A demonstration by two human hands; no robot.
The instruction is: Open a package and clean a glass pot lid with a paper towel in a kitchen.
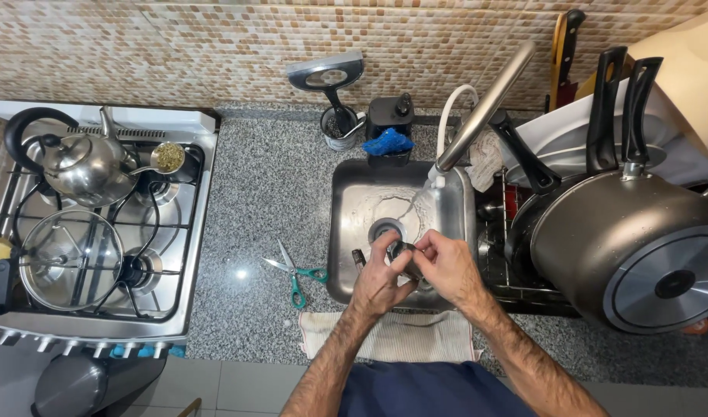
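Small dark round object [401, 251], metallic-looking and too blurred to identify further, held over the stainless steel sink basin [354, 201] just in front of the drain [383, 228]. Pinched between both hands at once: left hand [379, 276] curled around the near-left side with fingers bent over the top, right hand [443, 266] closed on the right side with thumb and forefinger meeting on the rim. No clear long axis visible; roughly round, lying directly between the two hands, touching both, neither plainly nearer. Whether turned, rubbed or only gripped, impossible to tell.

Thin stream of water [420, 202] falling from the long brushed-steel faucet spout [487, 104], landing just behind and above the hands, near the drain. Slim dark utensil handle [359, 258] lying in the basin just left of the left hand, apart from it.

Pale folded cloth [404, 337] draped over the front edge of the speckled grey granite counter [269, 201], under the forearms. Green-handled scissors [296, 276] lying open on the counter, left of the sink. Blue sponge [388, 142] perched behind the basin beside a dark dispenser [390, 114].

Large dark nonstick pot [624, 247] tipped on its side in the drying rack [501, 255] at right. Steel gas stove [99, 224] well to the left, carrying a shiny kettle [80, 164] and a glass lid [71, 259].
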